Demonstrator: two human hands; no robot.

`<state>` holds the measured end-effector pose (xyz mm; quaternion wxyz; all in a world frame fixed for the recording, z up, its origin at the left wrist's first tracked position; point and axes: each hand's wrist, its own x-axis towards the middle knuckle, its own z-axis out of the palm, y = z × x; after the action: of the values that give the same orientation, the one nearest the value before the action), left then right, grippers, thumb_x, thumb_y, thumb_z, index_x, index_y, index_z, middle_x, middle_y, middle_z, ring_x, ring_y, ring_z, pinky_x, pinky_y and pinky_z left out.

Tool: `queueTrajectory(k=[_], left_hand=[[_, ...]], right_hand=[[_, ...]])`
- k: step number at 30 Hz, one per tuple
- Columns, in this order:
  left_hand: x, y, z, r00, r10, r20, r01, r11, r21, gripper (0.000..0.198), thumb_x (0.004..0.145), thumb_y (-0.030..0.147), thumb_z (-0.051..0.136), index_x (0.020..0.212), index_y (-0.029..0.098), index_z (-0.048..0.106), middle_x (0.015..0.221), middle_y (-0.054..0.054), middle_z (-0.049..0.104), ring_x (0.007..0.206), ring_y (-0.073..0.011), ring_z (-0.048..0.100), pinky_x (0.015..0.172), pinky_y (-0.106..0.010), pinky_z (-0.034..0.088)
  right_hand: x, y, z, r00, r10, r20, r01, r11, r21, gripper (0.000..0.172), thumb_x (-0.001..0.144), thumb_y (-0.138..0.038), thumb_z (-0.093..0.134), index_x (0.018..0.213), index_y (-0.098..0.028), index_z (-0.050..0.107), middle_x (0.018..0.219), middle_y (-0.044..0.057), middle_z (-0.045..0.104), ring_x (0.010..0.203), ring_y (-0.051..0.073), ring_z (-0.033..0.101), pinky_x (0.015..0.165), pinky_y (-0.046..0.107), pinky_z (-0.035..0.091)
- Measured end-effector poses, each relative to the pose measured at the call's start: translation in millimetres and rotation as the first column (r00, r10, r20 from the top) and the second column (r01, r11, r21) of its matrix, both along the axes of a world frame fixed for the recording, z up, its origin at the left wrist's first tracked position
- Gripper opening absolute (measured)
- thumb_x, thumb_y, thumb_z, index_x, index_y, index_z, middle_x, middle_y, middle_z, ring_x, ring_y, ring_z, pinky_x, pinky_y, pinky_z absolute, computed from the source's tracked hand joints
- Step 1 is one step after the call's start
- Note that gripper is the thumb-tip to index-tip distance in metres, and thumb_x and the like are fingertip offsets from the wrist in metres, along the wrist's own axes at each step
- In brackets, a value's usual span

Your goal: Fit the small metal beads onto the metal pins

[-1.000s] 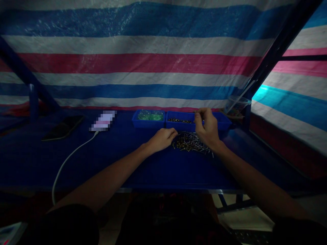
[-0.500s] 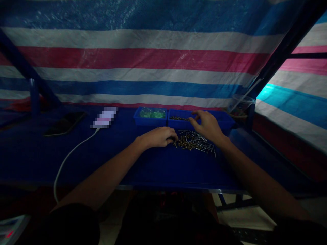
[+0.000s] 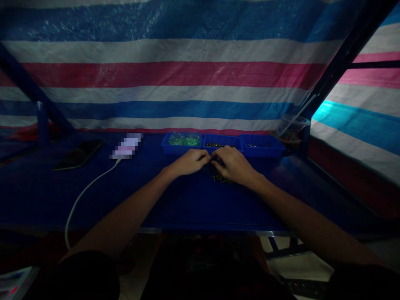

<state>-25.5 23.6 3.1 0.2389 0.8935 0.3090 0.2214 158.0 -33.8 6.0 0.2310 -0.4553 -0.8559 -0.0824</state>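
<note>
My left hand [image 3: 193, 161] and my right hand [image 3: 233, 164] meet fingertip to fingertip above the blue table. The fingers of both are pinched together; whatever sits between them is too small and dark to name. Under my right hand lies a heap of small metal pins with brassy heads [image 3: 221, 178], mostly covered by the palm. Just behind the hands, a blue bin [image 3: 226, 152] contains small dark metal parts. To its right stands another blue bin [image 3: 265, 151] with a few thin pieces inside.
A blue bin [image 3: 167, 148] with green pieces in clear plastic stands left of the others. Further left are a dark phone [image 3: 79, 154] and a pixelated lit device [image 3: 126, 146] on a white cable [image 3: 78, 200]. A clear tub [image 3: 293, 123] stands at the right post.
My right hand has come from the middle bin leftward and nearer, over the heap, to meet my left hand. My left hand has lifted slightly away from the heap.
</note>
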Motion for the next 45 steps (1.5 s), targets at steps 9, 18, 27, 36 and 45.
queueTrajectory(k=[9,18,27,36,45], left_hand=[[9,-10,-1.7,0.989,-0.011,0.144,0.046,0.970,-0.240,0.034,0.095,0.033,0.031,0.085,0.014,0.058,0.079,-0.005,0.063,0.072,-0.0132,0.058,0.070,-0.027,0.047],[15,-23,-6.4,0.989,-0.109,-0.101,0.112,0.993,0.025,0.022,0.091,0.029,0.046,0.094,0.015,0.063,0.083,-0.006,0.068,0.071,-0.0138,0.060,0.064,-0.025,0.043],[14,-26,-5.6,0.988,-0.107,-0.110,0.112,0.993,0.037,0.022,0.090,0.028,0.048,0.098,0.016,0.064,0.087,-0.007,0.068,0.076,-0.0150,0.061,0.067,-0.026,0.045],[15,-27,-8.2,0.991,-0.098,-0.094,0.098,0.995,-0.006,0.022,0.092,0.027,0.045,0.096,0.017,0.063,0.089,-0.007,0.068,0.075,-0.0146,0.062,0.066,-0.026,0.045],[16,-33,-7.6,0.987,-0.115,-0.112,0.116,0.993,0.004,0.018,0.091,0.025,0.046,0.099,0.019,0.062,0.092,-0.005,0.067,0.083,-0.0169,0.062,0.074,-0.030,0.047]], right_hand=[[11,10,1.0,0.995,-0.061,-0.076,0.064,0.997,0.040,0.023,0.093,-0.029,0.039,0.077,-0.018,0.052,0.074,0.005,0.059,0.071,0.017,0.052,0.067,0.029,0.035],[30,8,24.2,0.733,-0.127,-0.669,0.416,0.861,0.292,0.018,0.092,-0.034,0.037,0.092,-0.021,0.049,0.075,0.004,0.061,0.064,0.017,0.056,0.062,0.031,0.041],[68,50,23.3,0.863,-0.373,-0.342,0.433,0.894,0.118,0.025,0.086,-0.033,0.045,0.088,-0.016,0.063,0.084,0.010,0.067,0.080,0.022,0.061,0.074,0.034,0.044],[98,78,38.4,0.773,-0.532,-0.347,0.557,0.830,-0.031,0.029,0.086,-0.032,0.045,0.090,-0.014,0.068,0.089,0.011,0.071,0.082,0.022,0.063,0.072,0.031,0.043],[101,122,38.2,0.861,-0.507,0.038,0.506,0.847,-0.161,0.032,0.086,-0.018,0.040,0.104,-0.014,0.066,0.104,0.013,0.069,0.093,0.022,0.063,0.076,0.029,0.043]])
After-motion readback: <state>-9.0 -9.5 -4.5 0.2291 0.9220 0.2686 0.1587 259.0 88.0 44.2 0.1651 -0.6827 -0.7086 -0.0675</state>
